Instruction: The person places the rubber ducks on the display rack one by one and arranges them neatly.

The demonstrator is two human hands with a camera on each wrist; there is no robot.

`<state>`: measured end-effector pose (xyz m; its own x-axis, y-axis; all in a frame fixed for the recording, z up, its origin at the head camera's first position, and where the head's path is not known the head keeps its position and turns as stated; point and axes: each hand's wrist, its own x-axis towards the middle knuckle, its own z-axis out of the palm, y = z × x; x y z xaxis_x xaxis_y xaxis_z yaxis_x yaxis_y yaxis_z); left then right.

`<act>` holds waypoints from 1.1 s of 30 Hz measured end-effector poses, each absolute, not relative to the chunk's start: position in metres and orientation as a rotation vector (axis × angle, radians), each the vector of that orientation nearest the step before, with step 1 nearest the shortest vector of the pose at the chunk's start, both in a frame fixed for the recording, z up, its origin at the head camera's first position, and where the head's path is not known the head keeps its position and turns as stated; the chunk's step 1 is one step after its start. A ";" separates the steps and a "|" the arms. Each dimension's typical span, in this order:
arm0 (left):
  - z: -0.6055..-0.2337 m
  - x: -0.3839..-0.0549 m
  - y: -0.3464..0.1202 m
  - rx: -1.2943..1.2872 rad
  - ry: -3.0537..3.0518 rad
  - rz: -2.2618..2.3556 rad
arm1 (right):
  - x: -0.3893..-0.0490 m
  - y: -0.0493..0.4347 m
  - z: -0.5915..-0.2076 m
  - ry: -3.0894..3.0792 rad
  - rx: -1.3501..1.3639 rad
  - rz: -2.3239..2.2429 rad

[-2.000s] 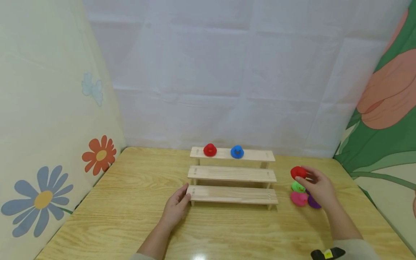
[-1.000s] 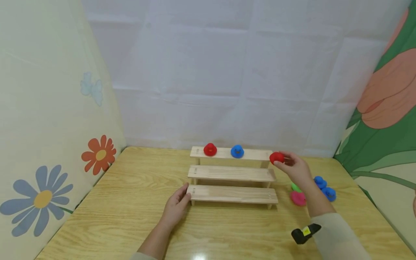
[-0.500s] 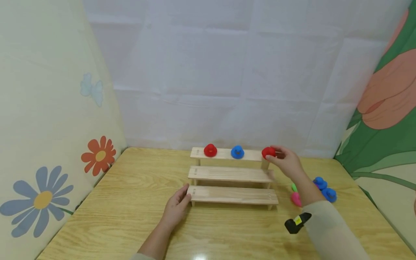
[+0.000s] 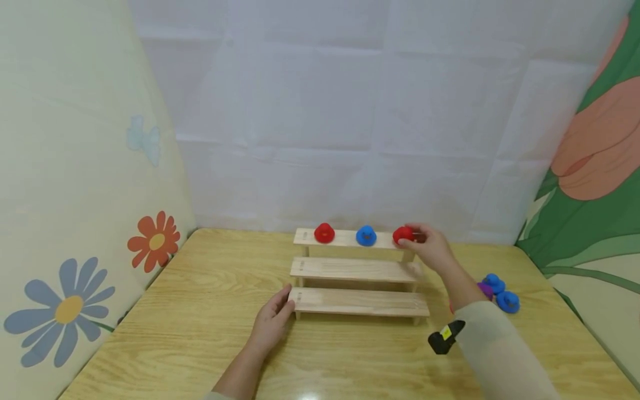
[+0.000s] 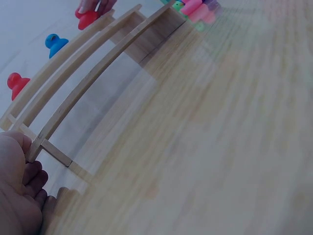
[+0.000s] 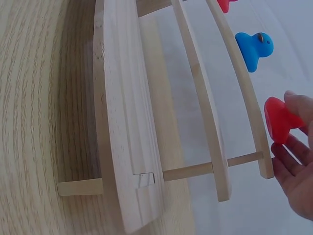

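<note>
In the head view my right hand (image 4: 434,249) pinches a red rubber duck (image 4: 402,235) at the right end of the top tier of a three-tier wooden display stand (image 4: 357,270). The right wrist view shows this red duck (image 6: 281,120) between thumb and fingers, at the tier's edge; whether it bears on the wood I cannot tell. Further left on the same tier sit a blue duck (image 4: 366,236) and another red duck (image 4: 324,233). My left hand (image 4: 270,319) grips the left end of the lowest tier, thumb on the board and fingers curled beside it in the left wrist view.
Right of the stand, several more ducks lie on the wooden table (image 4: 200,311), among them a blue duck (image 4: 508,301) and a purple duck (image 4: 485,290). My right forearm partly hides this group. A white cloth (image 4: 310,111) hangs behind, with flowered panels at both sides.
My right hand has carried the red duck from above the pile leftward to the top tier's right end, then slightly further left. My left hand stays at the stand.
</note>
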<state>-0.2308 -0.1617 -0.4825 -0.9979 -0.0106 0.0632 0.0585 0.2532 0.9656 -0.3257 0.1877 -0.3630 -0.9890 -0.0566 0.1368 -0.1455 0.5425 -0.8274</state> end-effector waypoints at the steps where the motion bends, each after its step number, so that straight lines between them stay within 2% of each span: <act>1: -0.483 -0.231 -0.162 -0.047 -2.441 -1.886 | -0.326 0.187 -0.363 -2.679 0.175 1.443; 33: -0.481 -0.230 -0.161 -0.037 -2.449 -1.893 | -0.330 0.179 -0.369 -2.735 0.202 1.411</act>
<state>-0.2299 -0.1614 -0.4808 -0.9986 -0.0094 0.0515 0.0475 0.2523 0.9665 -0.3299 0.1785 -0.3685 -0.9898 -0.0902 0.1107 -0.1425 0.5734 -0.8068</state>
